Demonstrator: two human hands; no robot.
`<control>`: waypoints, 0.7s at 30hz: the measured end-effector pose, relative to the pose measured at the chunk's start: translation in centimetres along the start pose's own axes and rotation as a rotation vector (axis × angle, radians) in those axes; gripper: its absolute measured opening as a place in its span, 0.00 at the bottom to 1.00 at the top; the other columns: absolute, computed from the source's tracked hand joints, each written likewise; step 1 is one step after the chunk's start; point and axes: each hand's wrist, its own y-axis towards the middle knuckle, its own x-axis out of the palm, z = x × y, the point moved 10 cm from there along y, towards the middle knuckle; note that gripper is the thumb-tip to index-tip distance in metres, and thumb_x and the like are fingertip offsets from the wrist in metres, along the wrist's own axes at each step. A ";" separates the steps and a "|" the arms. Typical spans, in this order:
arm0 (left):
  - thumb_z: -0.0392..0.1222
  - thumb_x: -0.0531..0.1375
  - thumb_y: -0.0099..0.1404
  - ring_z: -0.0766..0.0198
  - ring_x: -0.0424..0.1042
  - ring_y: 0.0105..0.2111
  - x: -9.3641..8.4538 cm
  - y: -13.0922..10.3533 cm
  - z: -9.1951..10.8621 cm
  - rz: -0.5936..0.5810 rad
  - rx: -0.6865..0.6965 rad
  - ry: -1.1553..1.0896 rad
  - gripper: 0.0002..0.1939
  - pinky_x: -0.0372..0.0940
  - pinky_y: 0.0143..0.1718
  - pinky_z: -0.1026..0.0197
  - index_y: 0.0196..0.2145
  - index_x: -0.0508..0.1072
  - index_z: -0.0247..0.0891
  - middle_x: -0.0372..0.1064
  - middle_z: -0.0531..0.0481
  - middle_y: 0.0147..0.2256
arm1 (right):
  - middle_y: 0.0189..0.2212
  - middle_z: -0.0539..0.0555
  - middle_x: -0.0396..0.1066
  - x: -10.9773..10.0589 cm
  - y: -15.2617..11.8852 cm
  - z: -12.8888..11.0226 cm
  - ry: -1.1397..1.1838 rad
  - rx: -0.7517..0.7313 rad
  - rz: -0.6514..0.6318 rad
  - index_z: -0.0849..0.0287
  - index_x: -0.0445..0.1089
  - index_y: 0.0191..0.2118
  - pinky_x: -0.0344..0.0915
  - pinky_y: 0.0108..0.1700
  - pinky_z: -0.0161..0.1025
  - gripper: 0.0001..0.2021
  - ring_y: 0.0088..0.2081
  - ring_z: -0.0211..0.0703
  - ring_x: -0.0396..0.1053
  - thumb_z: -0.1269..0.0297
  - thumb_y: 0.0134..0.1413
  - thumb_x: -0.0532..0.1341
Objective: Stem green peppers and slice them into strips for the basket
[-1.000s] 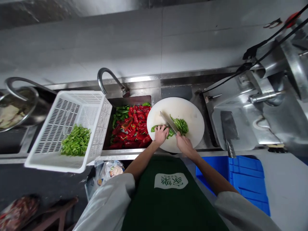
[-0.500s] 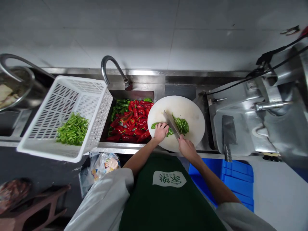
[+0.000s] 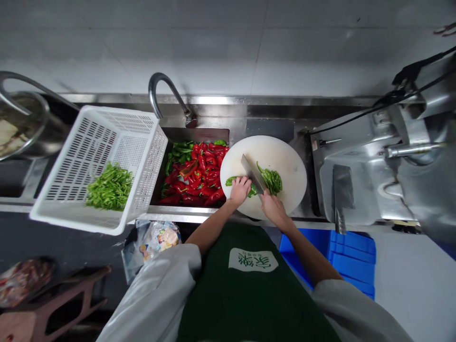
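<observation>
On a round white cutting board (image 3: 292, 175), my left hand (image 3: 241, 190) presses green peppers (image 3: 231, 181) down with its fingers bent together. My right hand (image 3: 273, 208) is closed round the handle of a cleaver (image 3: 253, 174), whose blade stands just right of my left fingers. Sliced green pepper (image 3: 270, 179) lies in a pile to the right of the blade. Left of the board, a sink holds red peppers (image 3: 203, 162) and some green peppers (image 3: 182, 149). A white basket (image 3: 142, 164) holds shredded green vegetable (image 3: 109, 186).
A curved faucet (image 3: 171, 85) rises behind the sink. At the right, a second cleaver (image 3: 342, 187) lies on a metal machine (image 3: 366, 156). Blue bins (image 3: 352, 251) stand below the counter. A metal pot (image 3: 44, 128) is at the far left, above a stool (image 3: 71, 299).
The whole view has shifted slightly, with the counter now higher in it. The cleaver blade has come a little closer to my left fingers. Both hands keep their holds.
</observation>
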 end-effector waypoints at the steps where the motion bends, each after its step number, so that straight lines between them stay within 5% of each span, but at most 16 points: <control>1: 0.41 0.49 0.73 0.51 0.62 0.47 0.0 0.0 0.0 -0.003 -0.004 -0.004 0.13 0.57 0.47 0.49 0.48 0.71 0.42 0.67 0.42 0.51 | 0.43 0.65 0.75 0.0 0.0 -0.1 0.004 -0.011 0.003 0.65 0.63 0.52 0.62 0.43 0.36 0.15 0.46 0.48 0.74 0.66 0.70 0.45; 14: 0.44 0.47 0.74 0.51 0.61 0.54 -2.1 -0.8 -1.0 0.099 -0.024 -0.032 0.17 0.52 0.54 0.44 0.51 0.72 0.44 0.70 0.44 0.50 | 0.42 0.65 0.76 1.6 1.0 -0.7 0.053 0.024 0.038 0.66 0.62 0.54 0.64 0.43 0.36 0.16 0.46 0.48 0.75 0.66 0.70 0.44; 21: 0.43 0.48 0.73 0.52 0.62 0.50 -1.1 -1.0 -2.0 0.045 0.008 -0.023 0.16 0.54 0.49 0.47 0.50 0.73 0.44 0.69 0.42 0.48 | 0.43 0.65 0.76 1.2 0.8 -0.5 0.060 0.025 0.024 0.66 0.61 0.57 0.64 0.44 0.36 0.18 0.47 0.48 0.74 0.66 0.70 0.43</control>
